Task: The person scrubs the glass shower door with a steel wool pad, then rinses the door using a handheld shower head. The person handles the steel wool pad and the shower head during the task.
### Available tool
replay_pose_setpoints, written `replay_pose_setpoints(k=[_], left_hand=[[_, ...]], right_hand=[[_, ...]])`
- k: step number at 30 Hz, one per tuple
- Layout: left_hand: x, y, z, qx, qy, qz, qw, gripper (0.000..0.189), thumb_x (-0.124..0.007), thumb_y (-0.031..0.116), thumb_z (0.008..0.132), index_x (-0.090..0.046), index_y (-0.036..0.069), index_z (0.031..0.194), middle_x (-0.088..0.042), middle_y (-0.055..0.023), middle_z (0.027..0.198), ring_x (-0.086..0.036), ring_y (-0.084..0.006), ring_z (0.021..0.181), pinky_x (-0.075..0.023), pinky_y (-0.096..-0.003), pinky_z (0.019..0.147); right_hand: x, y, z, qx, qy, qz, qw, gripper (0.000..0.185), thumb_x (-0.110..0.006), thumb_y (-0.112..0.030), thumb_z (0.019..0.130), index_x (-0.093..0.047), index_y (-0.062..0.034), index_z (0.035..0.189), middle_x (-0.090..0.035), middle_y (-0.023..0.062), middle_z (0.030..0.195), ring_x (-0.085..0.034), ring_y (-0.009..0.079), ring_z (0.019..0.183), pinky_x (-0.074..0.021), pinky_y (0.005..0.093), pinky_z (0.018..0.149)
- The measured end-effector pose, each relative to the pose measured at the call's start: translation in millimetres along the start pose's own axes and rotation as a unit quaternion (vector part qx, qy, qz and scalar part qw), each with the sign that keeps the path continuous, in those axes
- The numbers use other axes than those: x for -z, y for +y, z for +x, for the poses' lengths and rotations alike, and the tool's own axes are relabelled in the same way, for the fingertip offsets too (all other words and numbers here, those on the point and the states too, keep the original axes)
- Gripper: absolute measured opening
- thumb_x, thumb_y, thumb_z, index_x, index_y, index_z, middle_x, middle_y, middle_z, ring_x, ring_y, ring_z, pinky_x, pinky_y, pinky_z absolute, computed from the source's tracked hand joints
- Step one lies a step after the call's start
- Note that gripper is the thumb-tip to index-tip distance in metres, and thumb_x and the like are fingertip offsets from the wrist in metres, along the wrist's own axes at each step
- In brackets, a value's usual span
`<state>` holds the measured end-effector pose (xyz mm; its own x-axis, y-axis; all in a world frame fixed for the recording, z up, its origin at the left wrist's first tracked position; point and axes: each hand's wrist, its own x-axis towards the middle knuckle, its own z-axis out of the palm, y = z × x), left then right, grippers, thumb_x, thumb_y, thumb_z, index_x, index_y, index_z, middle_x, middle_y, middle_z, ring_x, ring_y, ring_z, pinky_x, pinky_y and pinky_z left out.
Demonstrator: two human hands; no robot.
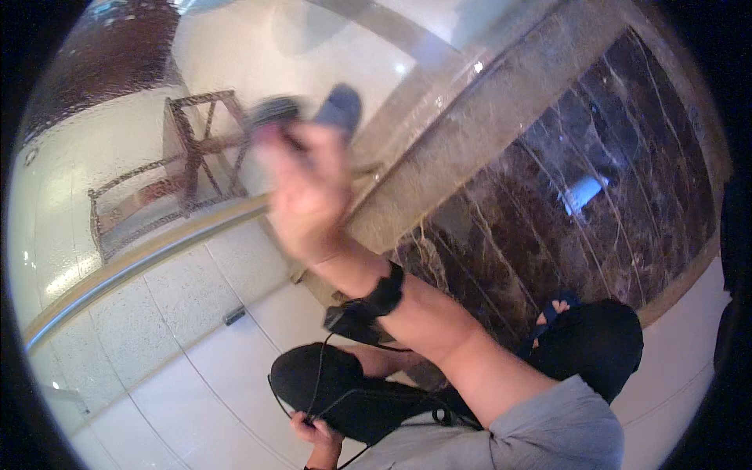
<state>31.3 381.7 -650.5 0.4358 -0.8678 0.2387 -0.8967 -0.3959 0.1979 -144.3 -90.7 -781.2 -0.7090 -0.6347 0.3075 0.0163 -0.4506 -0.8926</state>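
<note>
Motion blurs my right hand (311, 182), raised with its fingers closed around a dark tool (341, 108) with a rounded end. The tool's exact kind cannot be made out. It is in front of a wet glass panel (235, 53), but whether it touches the glass is unclear. Around my right wrist runs a black strap (388, 289), and a black device (352, 320) hangs from it with a thin cable. Low in the view, beside my bent knee, my left hand (320, 433) grips a thin black cable (320, 376).
A metal-edged rail (147, 258) crosses the glass side. Brown veined marble (499, 235), framed by a beige stone border (482, 126), lies to the right. A wooden frame (200, 147) shows in or through the glass. Pale tiles (188, 405) and a small dark fitting (234, 315) lie below.
</note>
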Motion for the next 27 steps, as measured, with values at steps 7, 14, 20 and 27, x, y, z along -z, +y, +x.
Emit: replay_pose_setpoints(k=[7, 14, 20, 27], left_hand=[[-3.9, 15.1, 14.0, -0.049, -0.035, -0.003, 0.998, 0.018, -0.05, 0.013, 0.086, -0.045, 0.002, 0.099, -0.045, -0.0105, 0.088, -0.045, -0.0237, 0.08, -0.0403, -0.0385, 0.076], [-2.0, 16.9, 24.0, -0.081, -0.078, -0.011, 0.994, 0.018, -0.05, 0.016, 0.089, -0.044, 0.003, 0.102, -0.044, -0.0112, 0.089, -0.044, -0.023, 0.082, -0.0379, -0.0384, 0.076], [-7.7, 21.2, 26.9, -0.108, -0.036, -0.003, 0.994, 0.014, -0.048, 0.011, 0.086, -0.043, 0.003, 0.097, -0.044, -0.0122, 0.082, -0.043, -0.0239, 0.076, -0.0378, -0.0396, 0.069], [-1.7, 23.4, 29.4, -0.103, -0.069, 0.015, 0.992, 0.017, -0.051, 0.016, 0.089, -0.043, 0.004, 0.098, -0.044, -0.0117, 0.08, -0.044, -0.0249, 0.072, -0.0374, -0.04, 0.064]], right_hand=[[34.8, 104.2, -1.4, -0.435, 0.192, -0.089, 0.875, 0.008, -0.063, -0.004, 0.099, -0.07, -0.001, 0.102, -0.06, 0.012, 0.096, -0.063, 0.0292, 0.087, -0.0517, 0.0422, 0.076], [34.7, 123.5, -54.0, -0.219, 0.094, -0.125, 0.963, 0.028, -0.066, -0.001, 0.095, -0.072, 0.0015, 0.122, -0.061, 0.0141, 0.103, -0.065, 0.0286, 0.093, -0.0529, 0.0371, 0.082], [61.5, 202.0, -82.6, -0.333, 0.11, -0.147, 0.925, 0.013, -0.07, -0.001, 0.092, -0.075, 0.0013, 0.104, -0.064, 0.0129, 0.093, -0.065, 0.0289, 0.083, -0.0522, 0.0388, 0.076], [41.9, 137.5, -29.9, -0.42, 0.139, -0.122, 0.888, 0.016, -0.069, 0.001, 0.095, -0.073, 0.0077, 0.109, -0.065, 0.0101, 0.106, -0.065, 0.0187, 0.085, -0.0583, 0.0336, 0.066]])
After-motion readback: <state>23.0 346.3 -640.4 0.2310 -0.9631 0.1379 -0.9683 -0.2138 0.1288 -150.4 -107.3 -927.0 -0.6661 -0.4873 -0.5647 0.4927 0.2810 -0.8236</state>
